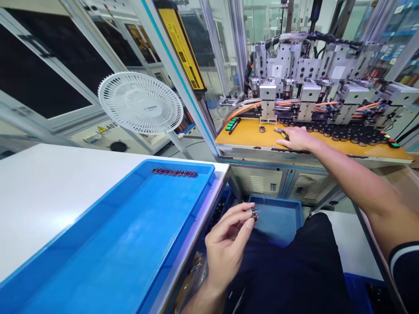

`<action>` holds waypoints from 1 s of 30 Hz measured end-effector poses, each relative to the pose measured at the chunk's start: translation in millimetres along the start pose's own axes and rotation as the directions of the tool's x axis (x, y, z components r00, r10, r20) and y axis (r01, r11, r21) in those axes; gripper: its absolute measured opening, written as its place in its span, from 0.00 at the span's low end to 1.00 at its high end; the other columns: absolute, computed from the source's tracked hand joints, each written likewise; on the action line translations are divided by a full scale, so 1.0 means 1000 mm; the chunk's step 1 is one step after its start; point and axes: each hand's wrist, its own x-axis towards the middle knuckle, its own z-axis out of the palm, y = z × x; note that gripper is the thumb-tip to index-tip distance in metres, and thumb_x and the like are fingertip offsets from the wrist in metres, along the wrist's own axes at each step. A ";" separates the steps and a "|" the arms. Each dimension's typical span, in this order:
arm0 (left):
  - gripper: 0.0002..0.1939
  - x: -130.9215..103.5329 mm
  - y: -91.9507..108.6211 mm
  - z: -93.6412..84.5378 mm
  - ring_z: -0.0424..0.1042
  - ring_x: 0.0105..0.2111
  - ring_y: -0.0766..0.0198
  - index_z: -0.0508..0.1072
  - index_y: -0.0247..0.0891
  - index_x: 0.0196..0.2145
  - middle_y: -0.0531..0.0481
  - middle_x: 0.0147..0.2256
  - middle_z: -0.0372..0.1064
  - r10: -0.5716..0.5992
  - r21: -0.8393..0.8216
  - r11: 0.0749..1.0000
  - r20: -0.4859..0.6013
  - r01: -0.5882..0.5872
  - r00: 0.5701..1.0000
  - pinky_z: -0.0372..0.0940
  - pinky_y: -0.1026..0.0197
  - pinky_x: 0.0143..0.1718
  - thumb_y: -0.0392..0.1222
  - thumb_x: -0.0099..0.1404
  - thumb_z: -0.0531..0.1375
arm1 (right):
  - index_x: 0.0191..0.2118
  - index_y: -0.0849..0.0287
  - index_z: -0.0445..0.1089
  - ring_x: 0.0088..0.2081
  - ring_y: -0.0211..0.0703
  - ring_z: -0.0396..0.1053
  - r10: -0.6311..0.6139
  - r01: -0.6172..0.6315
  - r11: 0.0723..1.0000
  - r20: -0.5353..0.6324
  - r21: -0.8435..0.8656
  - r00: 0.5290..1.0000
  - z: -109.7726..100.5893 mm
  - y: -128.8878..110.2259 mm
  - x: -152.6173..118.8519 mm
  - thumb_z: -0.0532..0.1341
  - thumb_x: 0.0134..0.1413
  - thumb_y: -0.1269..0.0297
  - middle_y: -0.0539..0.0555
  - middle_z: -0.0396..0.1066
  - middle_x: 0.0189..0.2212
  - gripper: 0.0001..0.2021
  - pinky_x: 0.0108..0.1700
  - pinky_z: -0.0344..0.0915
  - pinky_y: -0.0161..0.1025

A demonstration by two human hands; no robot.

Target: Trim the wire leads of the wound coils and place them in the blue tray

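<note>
My left hand (227,242) pinches a small round motor stator (253,213) between thumb and fingertips, above my lap. Thin wire ends stick out of the stator on its right side. Stretched out to the machine's orange worktop (245,136), my right hand (297,138) has its thumb and fingers around the handles of small pliers (281,133), whose jaws point left. One loose stator (262,129) stands just left of the pliers. Many dark stators (350,133) sit packed together on the worktop, right of my right hand.
A large blue tray (209,174) on the white table at left holds a row of stators (174,172) at its far end. A blue bin (278,218) lies below the worktop. Machine heads (268,100) rise behind the worktop. A white fan (140,102) stands beyond the table.
</note>
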 end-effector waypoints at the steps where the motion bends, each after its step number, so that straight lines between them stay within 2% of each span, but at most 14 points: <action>1: 0.10 0.000 -0.001 -0.001 0.78 0.42 0.60 0.79 0.43 0.37 0.47 0.43 0.77 -0.003 0.002 1.000 0.002 0.003 1.000 0.76 0.63 0.36 0.30 0.62 0.63 | 0.52 0.66 0.68 0.48 0.57 0.68 -0.015 0.016 1.000 0.011 -0.006 1.000 -0.002 0.001 -0.006 0.54 0.62 0.45 0.68 0.70 0.50 0.27 0.48 0.61 0.48; 4: 0.10 0.001 -0.004 -0.001 0.78 0.41 0.60 0.79 0.43 0.37 0.47 0.43 0.77 -0.003 0.007 1.000 0.005 0.003 1.000 0.76 0.63 0.36 0.30 0.62 0.63 | 0.56 0.64 0.65 0.50 0.58 0.65 -0.079 0.081 0.996 0.041 -0.032 0.996 -0.008 0.006 -0.031 0.60 0.58 0.49 0.66 0.67 0.52 0.27 0.49 0.61 0.46; 6: 0.10 0.003 -0.004 0.000 0.78 0.41 0.60 0.79 0.43 0.37 0.47 0.43 0.77 0.004 0.005 1.000 0.002 -0.004 1.000 0.76 0.63 0.35 0.30 0.61 0.63 | 0.57 0.66 0.64 0.49 0.59 0.65 -0.114 0.116 0.991 0.033 -0.068 0.993 -0.010 0.010 -0.053 0.62 0.55 0.61 0.67 0.67 0.50 0.25 0.49 0.61 0.47; 8: 0.10 0.004 -0.004 0.002 0.78 0.42 0.60 0.79 0.43 0.37 0.47 0.42 0.77 0.008 0.006 1.000 -0.002 -0.008 1.000 0.76 0.63 0.35 0.30 0.61 0.63 | 0.56 0.69 0.65 0.47 0.58 0.65 -0.137 0.135 0.989 -0.038 -0.054 0.990 -0.008 0.007 -0.080 0.59 0.51 0.71 0.68 0.67 0.46 0.24 0.49 0.62 0.48; 9: 0.10 0.005 -0.004 0.003 0.77 0.42 0.60 0.79 0.43 0.37 0.47 0.42 0.77 0.009 0.009 1.000 -0.001 -0.009 1.000 0.76 0.62 0.35 0.29 0.61 0.63 | 0.56 0.70 0.65 0.46 0.57 0.65 -0.149 0.150 0.989 -0.094 0.007 0.984 -0.006 0.003 -0.096 0.58 0.49 0.73 0.67 0.67 0.44 0.25 0.48 0.63 0.48; 11: 0.11 0.005 -0.004 0.006 0.77 0.42 0.60 0.79 0.43 0.38 0.48 0.42 0.77 0.016 0.022 1.000 0.005 -0.016 1.000 0.76 0.62 0.36 0.29 0.61 0.63 | 0.58 0.69 0.62 0.43 0.52 0.66 -0.158 0.205 0.943 -0.187 0.261 0.969 -0.002 -0.012 -0.132 0.56 0.48 0.75 0.63 0.67 0.42 0.28 0.48 0.65 0.47; 13: 0.12 0.006 -0.004 0.008 0.78 0.41 0.61 0.79 0.43 0.38 0.48 0.43 0.77 0.031 0.041 0.999 0.018 -0.032 0.999 0.76 0.62 0.37 0.28 0.61 0.63 | 0.60 0.62 0.59 0.40 0.45 0.68 -0.160 0.228 0.776 -0.166 0.588 0.973 0.005 -0.033 -0.172 0.55 0.52 0.74 0.57 0.69 0.40 0.28 0.46 0.66 0.42; 15: 0.13 0.006 -0.004 0.010 0.78 0.40 0.62 0.79 0.43 0.38 0.49 0.43 0.77 0.049 0.068 0.996 0.028 -0.050 0.998 0.75 0.62 0.37 0.27 0.60 0.63 | 0.61 0.59 0.58 0.37 0.41 0.69 -0.177 0.166 0.588 -0.074 0.792 0.981 0.012 -0.057 -0.208 0.54 0.55 0.74 0.54 0.70 0.37 0.26 0.45 0.67 0.39; 18: 0.14 0.006 -0.005 0.013 0.78 0.40 0.63 0.78 0.42 0.38 0.49 0.43 0.77 0.069 0.099 0.992 0.042 -0.073 0.997 0.75 0.62 0.39 0.26 0.60 0.63 | 0.64 0.58 0.54 0.41 0.40 0.70 -0.235 0.073 0.306 0.000 0.949 0.972 0.024 -0.086 -0.246 0.54 0.57 0.74 0.55 0.70 0.40 0.29 0.47 0.67 0.40; 20: 0.14 0.006 -0.005 0.015 0.78 0.40 0.63 0.78 0.42 0.38 0.49 0.43 0.77 0.069 0.108 0.991 0.052 -0.075 0.996 0.75 0.61 0.40 0.25 0.60 0.63 | 0.66 0.56 0.51 0.47 0.43 0.70 -0.249 0.026 0.189 0.022 0.982 0.968 0.032 -0.098 -0.259 0.53 0.55 0.75 0.57 0.69 0.46 0.32 0.52 0.66 0.44; 23: 0.14 0.005 -0.005 0.017 0.78 0.40 0.63 0.78 0.42 0.38 0.48 0.44 0.77 0.063 0.122 0.990 0.064 -0.071 0.996 0.75 0.60 0.41 0.25 0.60 0.63 | 0.67 0.53 0.52 0.54 0.47 0.67 -0.256 0.006 0.169 0.038 0.986 0.966 0.040 -0.106 -0.264 0.54 0.52 0.77 0.58 0.68 0.52 0.36 0.58 0.61 0.50; 30: 0.13 0.002 -0.001 0.019 0.78 0.39 0.62 0.78 0.40 0.38 0.46 0.44 0.77 0.086 0.189 0.977 0.075 -0.099 0.994 0.75 0.59 0.41 0.26 0.59 0.63 | 0.69 0.56 0.50 0.59 0.51 0.62 -0.289 -0.019 0.275 0.101 0.961 0.952 0.040 -0.109 -0.260 0.56 0.50 0.75 0.60 0.67 0.55 0.38 0.67 0.45 0.57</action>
